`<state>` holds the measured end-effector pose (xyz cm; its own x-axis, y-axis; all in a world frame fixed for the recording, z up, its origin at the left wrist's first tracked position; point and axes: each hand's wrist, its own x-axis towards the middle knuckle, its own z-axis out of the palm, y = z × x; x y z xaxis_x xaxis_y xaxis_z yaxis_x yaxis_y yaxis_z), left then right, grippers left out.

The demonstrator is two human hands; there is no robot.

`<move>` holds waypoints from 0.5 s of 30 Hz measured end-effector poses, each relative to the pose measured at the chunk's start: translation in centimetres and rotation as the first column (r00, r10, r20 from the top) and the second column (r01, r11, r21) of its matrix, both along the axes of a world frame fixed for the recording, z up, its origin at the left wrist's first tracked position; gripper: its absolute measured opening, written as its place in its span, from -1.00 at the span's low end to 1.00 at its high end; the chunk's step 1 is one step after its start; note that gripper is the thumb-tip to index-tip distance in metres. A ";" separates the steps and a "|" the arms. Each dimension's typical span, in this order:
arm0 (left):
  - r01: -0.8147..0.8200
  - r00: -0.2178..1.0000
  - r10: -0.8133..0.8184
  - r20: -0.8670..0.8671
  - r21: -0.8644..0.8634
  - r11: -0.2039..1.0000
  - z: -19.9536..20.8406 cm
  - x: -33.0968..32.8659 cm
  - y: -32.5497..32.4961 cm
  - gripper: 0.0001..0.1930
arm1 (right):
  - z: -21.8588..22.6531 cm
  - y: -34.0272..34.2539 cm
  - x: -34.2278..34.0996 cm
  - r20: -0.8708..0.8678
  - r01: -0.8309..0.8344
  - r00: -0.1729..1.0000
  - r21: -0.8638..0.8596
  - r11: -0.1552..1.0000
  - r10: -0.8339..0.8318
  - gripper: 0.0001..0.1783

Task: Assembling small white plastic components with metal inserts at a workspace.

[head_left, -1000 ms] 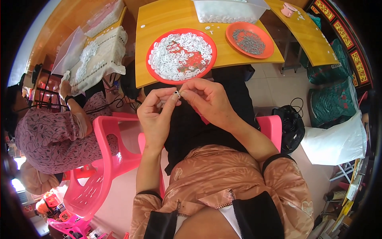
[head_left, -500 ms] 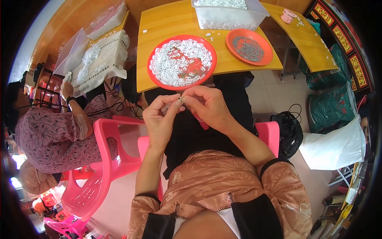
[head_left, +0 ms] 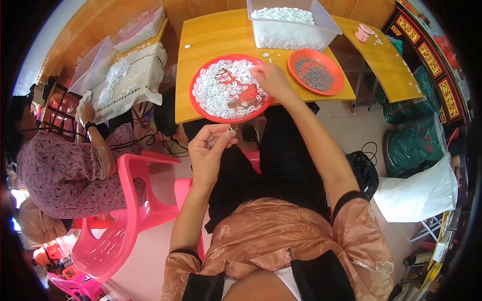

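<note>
Left hand pinching a tiny white piece at the fingertips, near the body. Right hand reaching loosely curled, nothing visibly gripped, onto the red tray of white pieces. Could slip from so slight a pinch. Far: clear rectangular tub; right: smaller red dish.

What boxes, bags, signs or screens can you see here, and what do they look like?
Clear plastic bin: far edge of the yellow table, rectangular, full of small white pieces.
Clear plastic bags: left of the table, floppy, holding white pieces.
White plastic bag: floor at right, crumpled.
Red and gold panels: far right, long strips with gold marks.
No screens in view.
</note>
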<state>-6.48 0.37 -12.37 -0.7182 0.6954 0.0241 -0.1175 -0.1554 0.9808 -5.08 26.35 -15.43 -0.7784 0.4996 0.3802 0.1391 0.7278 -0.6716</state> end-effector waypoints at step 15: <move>0.114 0.988 -0.112 0.108 -0.015 0.993 -5.3 -3.3 0.4 -0.51 | -1.5 4.4 -1.8 0.175 -0.148 0.978 0.221 0.964 0.110 -0.84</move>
<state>-9.78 0.81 -17.63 -0.6326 0.7719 -0.0639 -0.2375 -0.1148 0.9646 -6.92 30.77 -16.93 -0.8904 0.3036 0.3391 0.1252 0.8797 -0.4587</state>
